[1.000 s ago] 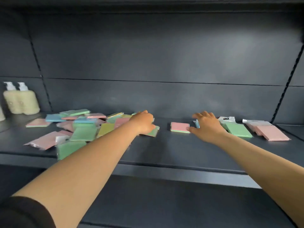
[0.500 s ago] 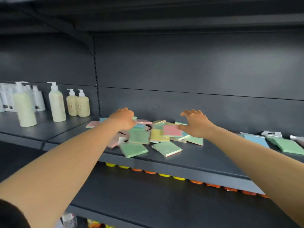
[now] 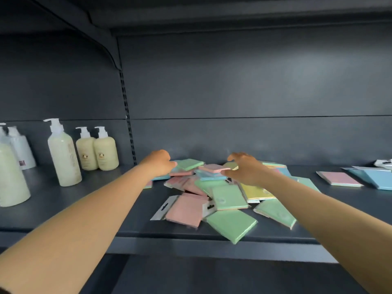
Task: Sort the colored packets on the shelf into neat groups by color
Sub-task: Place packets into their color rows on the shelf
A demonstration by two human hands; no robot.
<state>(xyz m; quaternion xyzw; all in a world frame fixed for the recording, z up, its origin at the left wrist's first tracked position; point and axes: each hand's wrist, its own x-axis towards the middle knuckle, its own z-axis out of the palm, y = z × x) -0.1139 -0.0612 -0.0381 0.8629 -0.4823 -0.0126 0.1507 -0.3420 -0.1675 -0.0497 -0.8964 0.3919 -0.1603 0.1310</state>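
Mixed pile [image 3: 214,194] of pink, green, blue, yellow packets sits mid-shelf [image 3: 84,209], jumbled and overlapping. Left hand [image 3: 158,163] at the pile's back-left edge, fingers curled; can't tell if it grips anything. Right hand [image 3: 246,170] over the pile's back-right, fingers spread and relaxed, thumb by a pink packet [image 3: 213,168] on top. Pink [image 3: 339,178] and blue [image 3: 375,177] packets lie apart to the right. Pump bottles [image 3: 84,149] stand left.
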